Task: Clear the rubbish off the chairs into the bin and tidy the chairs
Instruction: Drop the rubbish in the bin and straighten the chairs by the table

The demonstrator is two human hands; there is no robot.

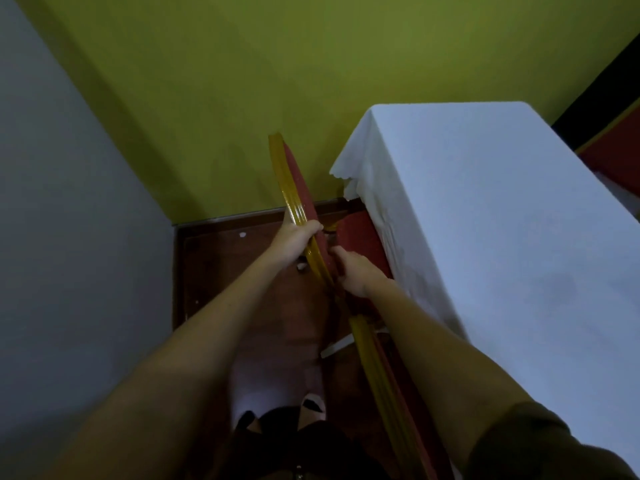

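**Inspector:** Green wall (pixel 242 81) and grey wall (pixel 62 202) meet at a corner above a dark wooden floor (pixel 214 271). Close on the right stands a table under a white tablecloth (pixel 502 237). State the hands.

**Assistant:** The person's left hand (pixel 294 239) is wrapped round the yellow curved frame of a chair back (pixel 287 178), grasping it. The right hand (pixel 353 270) rests against the red padding on the other side of that frame; whether it grips cannot be told. The chair's red seat (pixel 360 240) lies just beside the tablecloth's hanging edge. A second chair back (pixel 374 358) stands nearer the person.

**Inspector:** Rubbish? Bin?

**Assistant:** No bin in view. Small pale scraps lie on the floor near the skirting and below the left hand; what they are cannot be told.

**Inspector:** Risks, in judgement?

**Assistant:** Pushing the chair toward the table could snag the cloth's scalloped corner (pixel 346 174) and drag it. The two chair backs stand close, so fingers could be pinched between them. A sandalled foot (pixel 313 407) sits near the legs and could be caught.
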